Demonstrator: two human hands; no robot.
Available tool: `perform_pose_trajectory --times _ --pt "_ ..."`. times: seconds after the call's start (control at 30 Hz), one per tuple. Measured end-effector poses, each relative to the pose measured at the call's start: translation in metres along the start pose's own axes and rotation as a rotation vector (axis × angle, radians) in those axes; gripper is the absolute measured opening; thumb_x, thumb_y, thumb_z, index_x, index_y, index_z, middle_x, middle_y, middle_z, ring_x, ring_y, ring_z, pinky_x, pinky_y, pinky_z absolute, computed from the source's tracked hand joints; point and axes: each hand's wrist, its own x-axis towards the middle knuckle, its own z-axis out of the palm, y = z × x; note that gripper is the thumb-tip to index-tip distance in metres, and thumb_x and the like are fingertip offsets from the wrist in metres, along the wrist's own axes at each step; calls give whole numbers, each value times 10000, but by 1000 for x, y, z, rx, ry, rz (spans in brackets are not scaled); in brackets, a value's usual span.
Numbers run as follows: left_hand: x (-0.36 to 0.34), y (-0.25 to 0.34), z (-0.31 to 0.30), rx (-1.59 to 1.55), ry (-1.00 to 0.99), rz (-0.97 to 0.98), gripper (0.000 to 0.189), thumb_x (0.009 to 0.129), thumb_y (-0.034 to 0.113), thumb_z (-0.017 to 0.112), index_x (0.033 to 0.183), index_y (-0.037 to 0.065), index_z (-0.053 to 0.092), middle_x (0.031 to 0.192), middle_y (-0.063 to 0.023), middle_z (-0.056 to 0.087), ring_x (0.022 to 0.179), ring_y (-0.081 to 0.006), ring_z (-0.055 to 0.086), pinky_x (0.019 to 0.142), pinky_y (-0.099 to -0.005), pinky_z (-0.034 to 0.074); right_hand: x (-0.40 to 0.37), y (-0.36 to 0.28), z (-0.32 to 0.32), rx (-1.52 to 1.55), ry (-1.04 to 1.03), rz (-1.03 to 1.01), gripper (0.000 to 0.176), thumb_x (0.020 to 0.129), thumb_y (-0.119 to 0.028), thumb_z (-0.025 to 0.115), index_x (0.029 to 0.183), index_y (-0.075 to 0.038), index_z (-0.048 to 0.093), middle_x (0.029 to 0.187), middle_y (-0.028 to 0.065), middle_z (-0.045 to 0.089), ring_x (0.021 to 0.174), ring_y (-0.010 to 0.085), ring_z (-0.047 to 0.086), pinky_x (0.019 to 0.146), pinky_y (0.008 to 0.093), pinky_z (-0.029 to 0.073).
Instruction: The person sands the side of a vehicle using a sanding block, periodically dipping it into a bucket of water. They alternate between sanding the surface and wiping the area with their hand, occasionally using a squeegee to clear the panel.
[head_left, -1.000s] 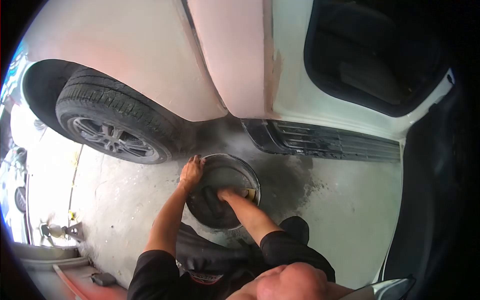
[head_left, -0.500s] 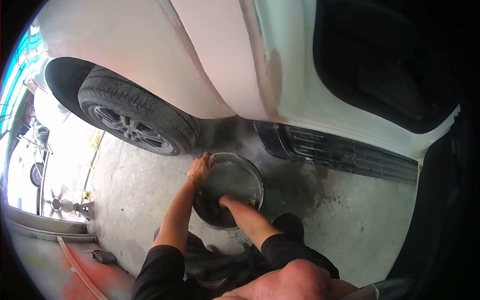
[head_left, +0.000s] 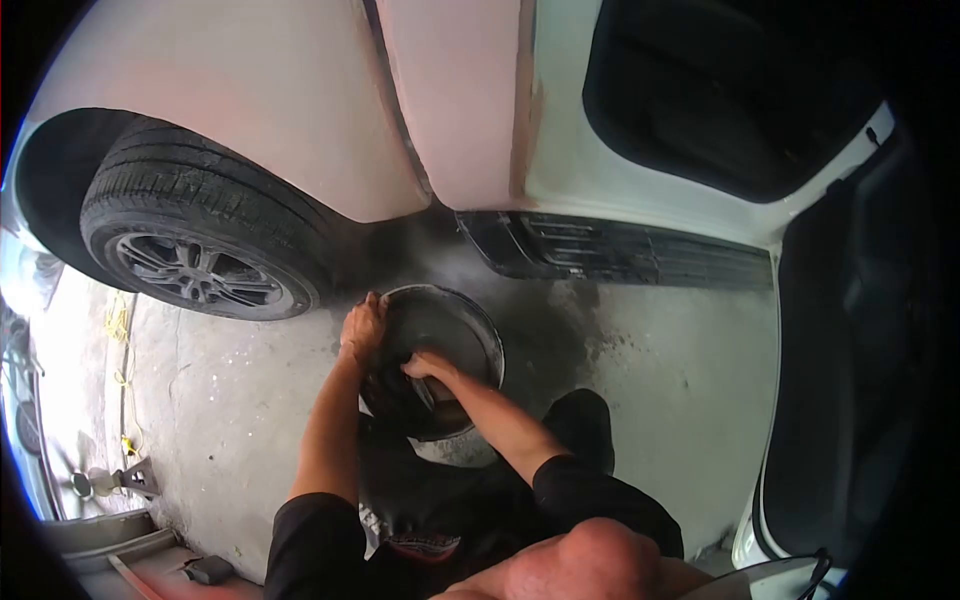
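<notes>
A round black bucket (head_left: 497, 350) of murky grey water stands on the concrete between my knees and the car. My left hand (head_left: 364, 326) is closed over its upper left rim. Inside the bucket is my right hand (head_left: 428, 366), its fingers curled near the middle. Whatever those fingers hold, if anything, is hidden. Just below them, a pale-edged flat piece (head_left: 426, 394) leans inside the bucket; its kind does not show.
A car body (head_left: 250, 90) with pinkish filler patches rises ahead. Its wheel (head_left: 195, 270) is at the left, and a black running board (head_left: 610, 250) extends right. An open door (head_left: 850, 330) borders the right side. A metal stand (head_left: 120, 482) is at lower left.
My right hand has moved up within the bucket, and more of it now shows. The bucket's near side is lifted or tilted slightly. My view has shifted right.
</notes>
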Motion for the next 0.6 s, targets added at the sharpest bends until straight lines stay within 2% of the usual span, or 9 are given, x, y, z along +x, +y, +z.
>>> perform_pose_trajectory --times 0.07,0.17,0.2,0.3,0.4,0.5,0.6 --pt "-1 -1 0 -17 13 25 462 1080 449 398 1152 36 593 1068 -304 690 1032 -511 649 887 -576 519 -1 7 2 190 -122 166 607 893 -433 676 1371 -61 631 1338 249 640 1261 396 608 1066 448 478" --pt "-3 -2 1 -32 33 39 463 1081 449 396 1133 34 595 1066 -298 694 1028 -511 653 890 -575 524 -23 5 -18 314 -41 194 765 896 -574 658 1362 30 611 1397 284 590 1356 389 535 1127 449 436" --pt "-2 -2 1 -35 42 39 462 1081 448 396 1129 34 595 1067 -295 697 1030 -510 655 893 -575 525 -35 -3 -37 387 -54 183 819 900 -589 641 1405 50 562 1467 299 523 1405 399 481 1163 453 395" --pt "-2 -3 -1 -37 17 36 460 1080 448 399 1134 36 599 1085 -290 697 1038 -501 660 898 -573 528 -34 -10 -40 404 148 295 859 907 -596 637 1437 70 522 1474 304 518 1394 400 496 1155 432 401" --pt "0 -8 5 -56 23 46 460 1079 449 405 1134 37 600 1094 -287 698 1041 -495 662 903 -569 530 -30 -2 -39 739 204 322 921 895 -634 634 1470 69 484 1505 292 493 1418 392 470 1177 409 366" --pt "0 -9 6 -60 38 59 461 1077 451 411 1137 35 601 1095 -284 699 1036 -495 664 902 -567 532 -40 5 -28 742 313 322 953 881 -654 642 1484 65 473 1479 270 531 1398 355 499 1160 387 376" --pt "-1 -8 4 -86 42 68 469 1077 456 409 1145 34 602 1078 -292 700 1030 -498 665 900 -569 533 -43 27 -21 927 214 334 951 882 -654 645 1481 65 476 1453 261 558 1378 330 519 1144 372 385"
